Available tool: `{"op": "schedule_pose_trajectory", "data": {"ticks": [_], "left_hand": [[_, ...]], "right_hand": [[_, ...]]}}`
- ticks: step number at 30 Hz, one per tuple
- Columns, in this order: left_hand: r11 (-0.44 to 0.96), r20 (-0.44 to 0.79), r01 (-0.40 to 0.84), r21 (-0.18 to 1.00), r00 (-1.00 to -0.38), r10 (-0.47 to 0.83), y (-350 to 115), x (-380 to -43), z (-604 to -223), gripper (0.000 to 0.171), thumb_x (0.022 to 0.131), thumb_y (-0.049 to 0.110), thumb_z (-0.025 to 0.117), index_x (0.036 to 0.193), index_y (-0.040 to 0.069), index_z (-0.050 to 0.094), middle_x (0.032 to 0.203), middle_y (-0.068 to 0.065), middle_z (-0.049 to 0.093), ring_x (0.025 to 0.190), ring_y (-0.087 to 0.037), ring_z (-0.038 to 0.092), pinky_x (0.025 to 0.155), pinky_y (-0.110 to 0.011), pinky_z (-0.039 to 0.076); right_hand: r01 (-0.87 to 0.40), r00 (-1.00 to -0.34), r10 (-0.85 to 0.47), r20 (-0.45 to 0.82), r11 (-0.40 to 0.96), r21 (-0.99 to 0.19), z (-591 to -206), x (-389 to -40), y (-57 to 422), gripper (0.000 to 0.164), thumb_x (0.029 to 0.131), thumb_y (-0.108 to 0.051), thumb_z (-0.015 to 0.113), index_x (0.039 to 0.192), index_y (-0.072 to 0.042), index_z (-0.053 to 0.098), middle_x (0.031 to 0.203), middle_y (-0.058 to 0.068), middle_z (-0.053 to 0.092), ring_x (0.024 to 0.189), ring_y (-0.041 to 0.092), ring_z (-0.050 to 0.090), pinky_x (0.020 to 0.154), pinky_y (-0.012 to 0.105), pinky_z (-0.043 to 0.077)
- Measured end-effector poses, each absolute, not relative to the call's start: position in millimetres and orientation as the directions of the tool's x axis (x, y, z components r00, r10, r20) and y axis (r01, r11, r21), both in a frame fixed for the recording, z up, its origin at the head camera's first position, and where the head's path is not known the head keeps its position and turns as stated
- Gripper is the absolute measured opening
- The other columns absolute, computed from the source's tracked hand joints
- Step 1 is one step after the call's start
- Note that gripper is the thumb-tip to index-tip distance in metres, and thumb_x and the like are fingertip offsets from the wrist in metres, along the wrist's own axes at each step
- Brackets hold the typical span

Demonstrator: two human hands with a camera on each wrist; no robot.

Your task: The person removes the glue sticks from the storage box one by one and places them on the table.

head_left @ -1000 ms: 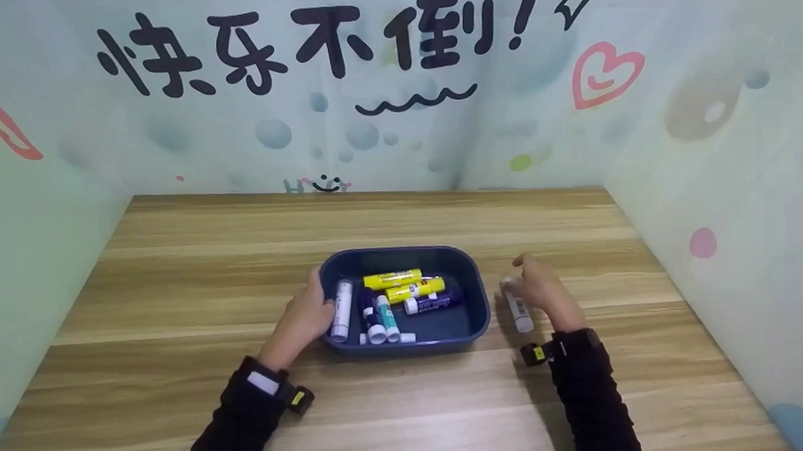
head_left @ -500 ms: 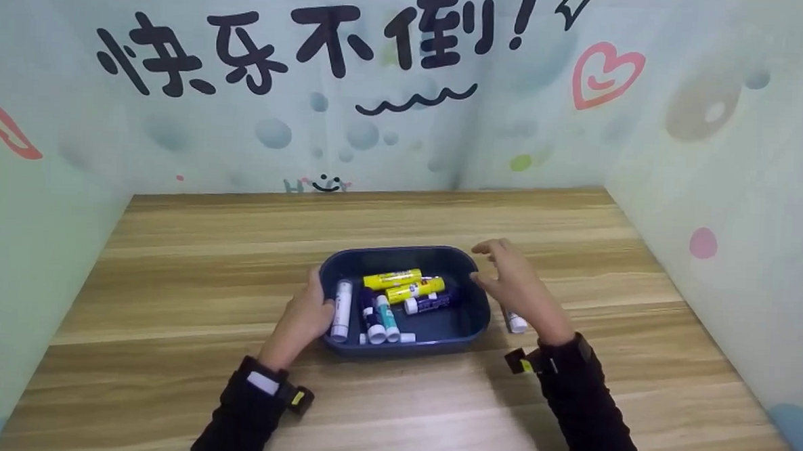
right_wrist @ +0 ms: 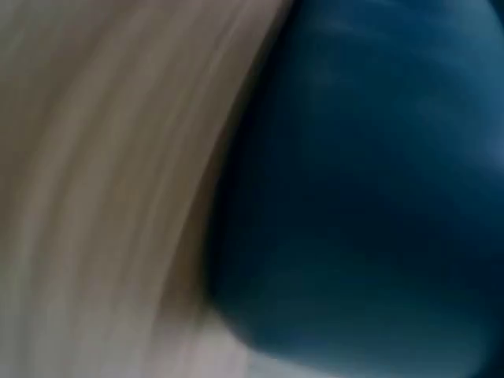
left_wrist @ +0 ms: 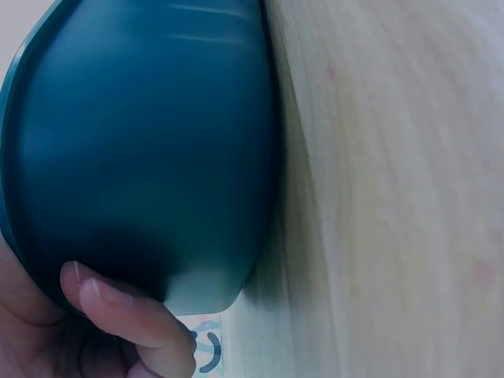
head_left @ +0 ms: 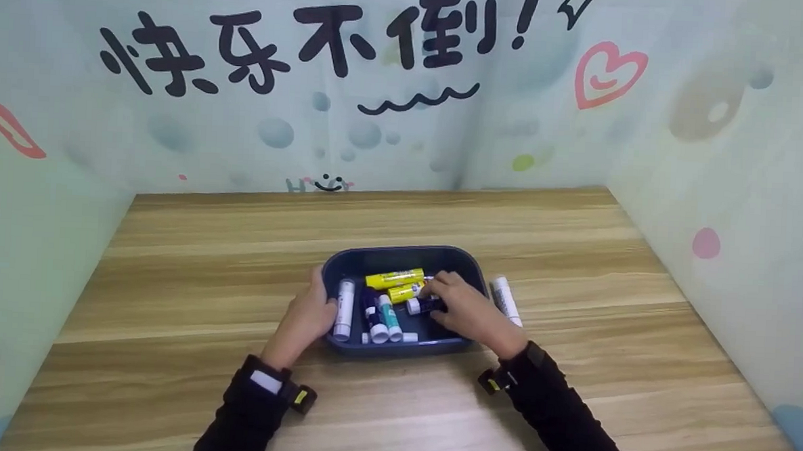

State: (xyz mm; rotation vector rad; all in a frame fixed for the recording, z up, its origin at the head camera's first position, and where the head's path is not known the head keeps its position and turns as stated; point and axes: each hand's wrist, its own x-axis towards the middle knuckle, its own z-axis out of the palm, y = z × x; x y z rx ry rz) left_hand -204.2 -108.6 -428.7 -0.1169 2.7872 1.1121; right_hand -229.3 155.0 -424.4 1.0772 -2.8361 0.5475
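A dark blue plastic bin rests on the table with several glue sticks in it. My left hand grips its left end, thumb over the rim; in the left wrist view, curled fingers lie against the outer wall. Inside the bin, my right hand has thumb and fingers apart about a yellow glue stick and a dark purple glue stick; their right ends are hidden. Another yellow glue stick lies behind. A teal glue stick and a white glue stick lie farther left.
On the wooden table, a white glue stick lies just right of the bin. Printed walls enclose the table at the back and sides. The right wrist view is blurred.
My right hand has let go of the white glue stick on the table, moved left over the bin's rim and reached in among the glue sticks. My left hand has stayed on the bin.
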Motion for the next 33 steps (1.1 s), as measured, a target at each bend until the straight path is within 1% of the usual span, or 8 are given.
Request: {"op": "schedule_pose_trajectory", "data": {"ticks": [6, 10, 12, 17, 21, 26, 29, 33], "left_hand": [[0.72, -0.149, -0.117, 0.684, -0.989, -0.019, -107, -204, -428, 0.061, 0.09, 0.012, 0.045, 0.143, 0.0, 0.015, 0.113, -0.031, 0.057, 0.086, -0.032, 0.058, 0.076, -0.047, 0.049], [0.715, -0.152, -0.12, 0.689, -0.988, -0.02, -106, -204, -429, 0.062, 0.09, 0.012, 0.045, 0.143, 0.0, 0.015, 0.118, -0.032, 0.054, 0.091, -0.034, 0.058, 0.079, -0.048, 0.049], [0.711, -0.155, -0.125, 0.692, -0.988, -0.022, -106, -204, -429, 0.063, 0.09, 0.011, 0.045, 0.144, 0.0, 0.014, 0.121, -0.032, 0.053, 0.093, -0.035, 0.058, 0.081, -0.048, 0.048], [0.711, -0.137, -0.109, 0.694, -0.99, -0.018, -107, -203, -429, 0.061, 0.089, 0.012, 0.046, 0.143, 0.004, 0.018, 0.117, -0.031, 0.056, 0.091, -0.035, 0.058, 0.077, -0.048, 0.048], [0.71, -0.125, -0.1, 0.697, -0.992, -0.017, -107, -203, -429, 0.059, 0.089, 0.012, 0.046, 0.141, 0.005, 0.02, 0.113, -0.031, 0.058, 0.088, -0.035, 0.059, 0.075, -0.048, 0.048], [0.706, -0.128, -0.104, 0.701, -0.992, -0.019, -107, -202, -429, 0.058, 0.09, 0.012, 0.046, 0.141, 0.004, 0.02, 0.114, -0.032, 0.056, 0.092, -0.038, 0.059, 0.077, -0.05, 0.048], [0.702, -0.14, -0.11, 0.704, -0.99, -0.015, -107, -203, -429, 0.058, 0.09, 0.011, 0.045, 0.142, 0.004, 0.018, 0.117, -0.032, 0.055, 0.093, -0.037, 0.059, 0.078, -0.049, 0.048], [0.7, -0.155, -0.117, 0.704, -0.988, -0.009, -107, -204, -429, 0.059, 0.091, 0.011, 0.044, 0.143, 0.004, 0.016, 0.119, -0.032, 0.054, 0.094, -0.035, 0.059, 0.079, -0.048, 0.049]], "right_hand": [[-0.614, -0.781, -0.623, 0.048, 0.751, -0.245, -423, -228, 154, 0.038, 0.074, -0.003, 0.067, 0.112, -0.009, 0.064, 0.106, 0.009, 0.057, 0.1, 0.027, 0.052, 0.087, 0.044, 0.046], [-0.56, -0.815, -0.578, -0.035, 0.802, -0.21, -421, -226, 153, 0.038, 0.072, 0.002, 0.064, 0.109, -0.006, 0.063, 0.108, 0.011, 0.056, 0.101, 0.03, 0.05, 0.084, 0.048, 0.045], [-0.539, -0.828, -0.558, -0.048, 0.817, -0.205, -421, -226, 152, 0.035, 0.072, 0.004, 0.062, 0.106, -0.005, 0.062, 0.105, 0.012, 0.055, 0.098, 0.031, 0.049, 0.084, 0.049, 0.044], [-0.519, -0.839, -0.542, -0.055, 0.825, -0.223, -421, -226, 152, 0.033, 0.072, 0.006, 0.058, 0.103, -0.004, 0.06, 0.105, 0.013, 0.056, 0.099, 0.032, 0.05, 0.088, 0.052, 0.043], [-0.552, -0.81, -0.585, -0.033, 0.781, -0.29, -419, -228, 155, 0.034, 0.073, 0.002, 0.062, 0.106, -0.003, 0.06, 0.106, 0.013, 0.058, 0.103, 0.032, 0.051, 0.09, 0.05, 0.042], [-0.585, -0.766, -0.642, 0.042, 0.668, -0.461, -412, -230, 160, 0.03, 0.076, -0.002, 0.067, 0.105, -0.002, 0.059, 0.097, 0.01, 0.06, 0.093, 0.024, 0.054, 0.083, 0.039, 0.045], [-0.564, -0.776, -0.625, 0.089, 0.624, -0.541, -404, -231, 164, 0.028, 0.077, -0.005, 0.068, 0.103, -0.003, 0.058, 0.098, 0.01, 0.06, 0.094, 0.022, 0.057, 0.085, 0.038, 0.047], [-0.514, -0.806, -0.578, 0.127, 0.577, -0.635, -395, -232, 171, 0.028, 0.078, -0.007, 0.069, 0.103, -0.004, 0.056, 0.105, 0.012, 0.06, 0.098, 0.025, 0.058, 0.087, 0.039, 0.049]]}}
